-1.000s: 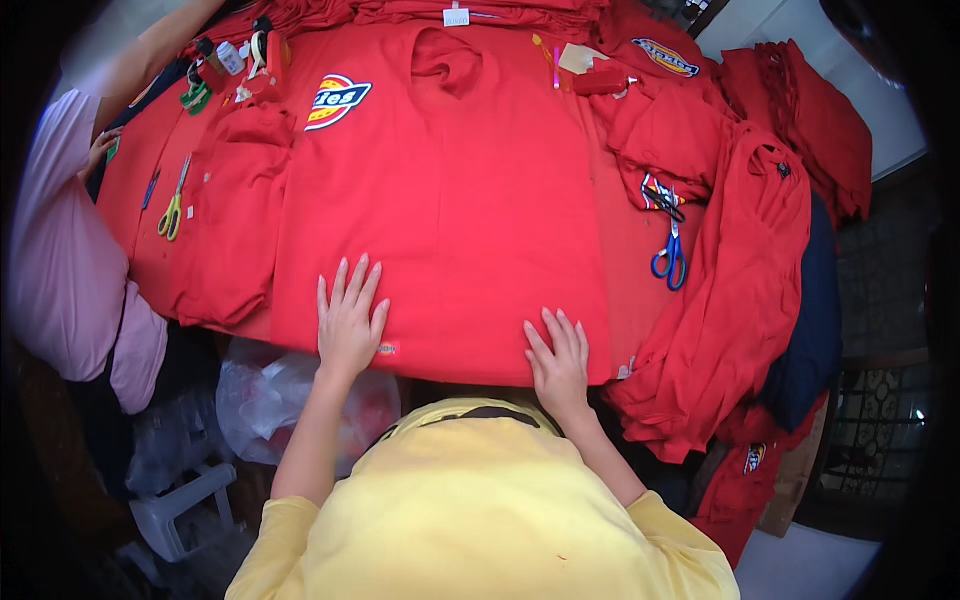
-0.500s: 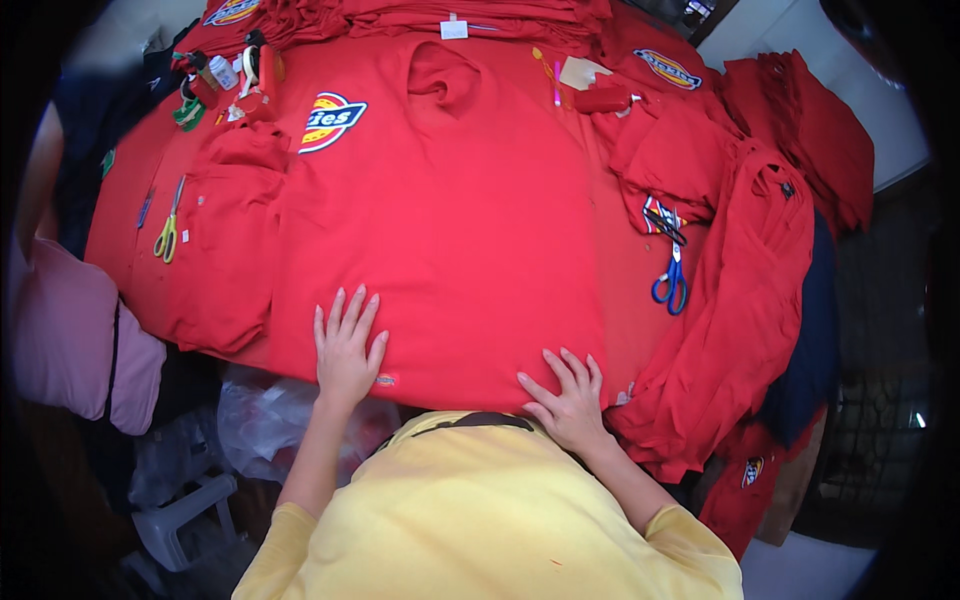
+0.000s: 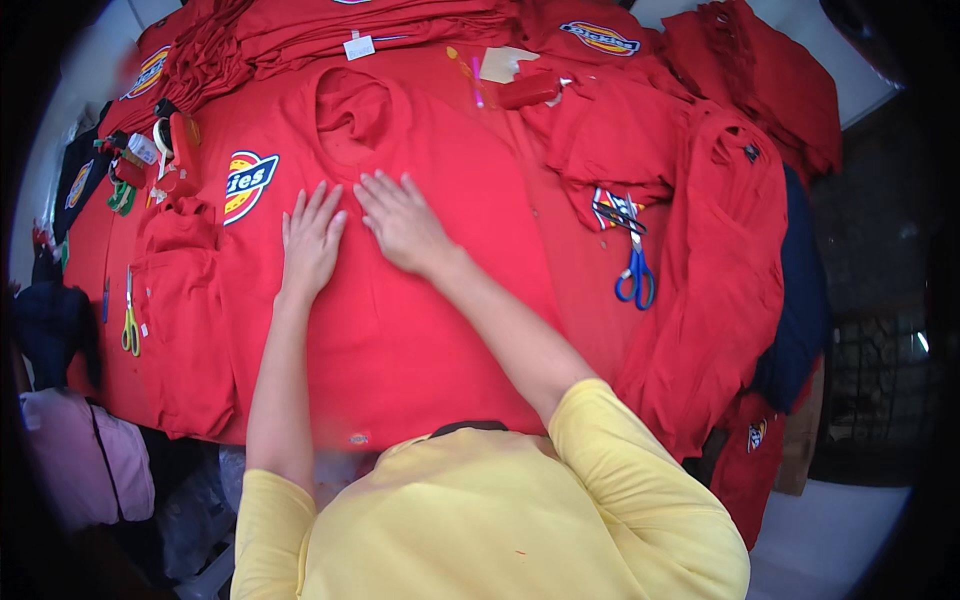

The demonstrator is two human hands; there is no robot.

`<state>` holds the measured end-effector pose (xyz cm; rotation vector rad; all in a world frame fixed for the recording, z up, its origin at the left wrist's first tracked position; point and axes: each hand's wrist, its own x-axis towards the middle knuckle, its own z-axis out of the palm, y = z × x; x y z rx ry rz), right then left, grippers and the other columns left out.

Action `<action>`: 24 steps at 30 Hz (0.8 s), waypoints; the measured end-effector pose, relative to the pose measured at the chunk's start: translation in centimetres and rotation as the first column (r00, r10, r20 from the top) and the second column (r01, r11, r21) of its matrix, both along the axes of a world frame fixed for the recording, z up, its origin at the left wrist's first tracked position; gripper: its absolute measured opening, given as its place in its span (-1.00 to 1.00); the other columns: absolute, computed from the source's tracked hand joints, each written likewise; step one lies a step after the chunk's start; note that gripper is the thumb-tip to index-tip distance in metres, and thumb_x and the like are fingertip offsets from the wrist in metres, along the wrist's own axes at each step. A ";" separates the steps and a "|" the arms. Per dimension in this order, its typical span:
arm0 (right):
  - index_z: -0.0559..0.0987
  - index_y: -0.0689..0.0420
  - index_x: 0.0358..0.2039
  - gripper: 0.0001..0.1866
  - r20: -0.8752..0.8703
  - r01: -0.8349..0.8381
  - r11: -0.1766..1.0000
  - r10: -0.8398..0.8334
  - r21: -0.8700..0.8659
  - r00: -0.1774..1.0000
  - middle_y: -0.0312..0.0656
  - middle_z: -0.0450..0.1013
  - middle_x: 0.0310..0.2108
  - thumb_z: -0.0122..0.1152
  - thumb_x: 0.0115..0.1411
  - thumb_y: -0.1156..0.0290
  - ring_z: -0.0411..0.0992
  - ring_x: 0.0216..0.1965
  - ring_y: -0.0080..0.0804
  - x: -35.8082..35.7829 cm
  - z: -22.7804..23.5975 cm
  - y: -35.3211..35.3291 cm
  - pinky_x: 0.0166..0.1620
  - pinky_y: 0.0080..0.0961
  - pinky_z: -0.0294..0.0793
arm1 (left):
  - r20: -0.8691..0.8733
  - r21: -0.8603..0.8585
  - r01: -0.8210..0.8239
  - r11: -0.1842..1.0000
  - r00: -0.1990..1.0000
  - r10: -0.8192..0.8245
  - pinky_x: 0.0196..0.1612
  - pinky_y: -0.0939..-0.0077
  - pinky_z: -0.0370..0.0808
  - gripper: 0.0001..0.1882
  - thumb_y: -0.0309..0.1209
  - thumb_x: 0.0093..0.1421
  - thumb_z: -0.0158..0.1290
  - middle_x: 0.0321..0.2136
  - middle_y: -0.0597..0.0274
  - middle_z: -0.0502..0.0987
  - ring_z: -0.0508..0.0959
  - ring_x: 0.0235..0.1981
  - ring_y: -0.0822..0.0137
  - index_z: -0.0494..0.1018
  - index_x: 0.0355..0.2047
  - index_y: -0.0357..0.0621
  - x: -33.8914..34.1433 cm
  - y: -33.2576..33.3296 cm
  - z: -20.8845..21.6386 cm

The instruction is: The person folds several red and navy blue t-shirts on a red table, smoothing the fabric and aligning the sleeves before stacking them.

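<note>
One red shirt (image 3: 400,340) is being supported flat on the middle of the table (image 3: 585,290), its collar lying just beyond the fingertips. The left hand (image 3: 311,240) and the right hand (image 3: 405,228) are being rested palm down below the neckline; the fingers are extending loosely, and nothing is being grasped by either. If uneven pressure were being applied by the palms, the thin cloth could be dragged into creases and the neckline pulled askew. On the left, the shirt's edge is being crowded by folded red clothes (image 3: 180,330) (whether they are overlapping cannot be told), so that pile could be shifted by a sideways push.

Counted, two hands and one shirt beneath them are being shown, with two pairs of scissors: one yellow-handled pair (image 3: 130,318) at left, one blue-handled pair (image 3: 637,264) at right. One white tag (image 3: 359,47) is lying at the far side, and one white bottle (image 3: 142,147) at the far left.
</note>
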<state>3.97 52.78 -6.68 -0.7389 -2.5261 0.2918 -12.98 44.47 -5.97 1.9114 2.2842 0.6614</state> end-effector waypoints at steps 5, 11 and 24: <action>0.12 -0.24 0.36 -0.39 0.307 0.234 0.968 -0.249 0.088 0.919 -0.28 -0.07 0.41 -0.33 0.35 -0.11 -0.17 0.43 -0.17 1.1 0.9 8.9 0.35 0.21 -0.35 | -0.367 -0.090 -0.180 0.979 0.920 0.136 0.37 -0.11 -0.19 -0.45 0.02 0.37 -0.30 0.38 0.45 0.02 -0.03 0.40 0.21 0.09 0.34 0.32 -6.1 2.5 -0.8; 0.13 -0.14 0.35 -0.39 0.286 0.262 0.953 -0.296 0.151 0.911 -0.22 -0.08 0.41 -0.23 0.35 -0.05 -0.14 0.42 -0.11 -0.1 0.5 8.3 0.33 0.25 -0.31 | -0.455 0.131 -0.164 0.978 0.867 0.206 0.34 -0.10 -0.04 -0.55 -0.19 0.30 -0.09 0.27 0.32 0.23 0.12 0.34 0.14 0.34 0.19 0.08 -7.8 0.6 -0.6; 0.28 0.04 0.27 -0.41 0.343 0.353 0.931 -0.362 0.092 0.867 -0.05 -0.01 0.37 0.07 0.25 0.16 -0.12 0.40 -0.01 17.6 -1.4 -16.0 0.30 0.30 -0.30 | -0.227 0.044 -0.416 0.908 0.881 0.415 0.34 -0.13 -0.08 -0.57 -0.28 0.28 -0.07 0.32 0.23 0.16 0.01 0.37 -0.05 0.38 0.17 0.10 -2.1 -31.7 -2.7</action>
